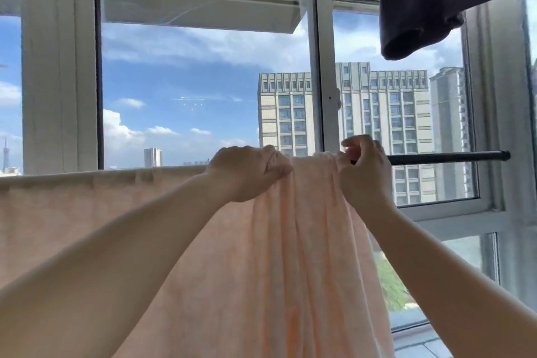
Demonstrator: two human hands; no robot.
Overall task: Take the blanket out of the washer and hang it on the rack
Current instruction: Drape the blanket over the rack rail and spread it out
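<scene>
A pale peach blanket [290,256] hangs over a dark horizontal rack bar [447,156] in front of the window. It lies flat along the bar on the left and is bunched into folds near the middle. My left hand [247,173] grips the bunched top edge at the bar. Just to its right, my right hand [363,171] pinches the blanket's right end at the bar. Only the bar's right stretch shows bare; the blanket covers the remainder.
A dark garment [436,3] hangs overhead at the upper right. White window frames [325,73] stand close behind the bar, with one pane tilted open at the top. The washer is out of view.
</scene>
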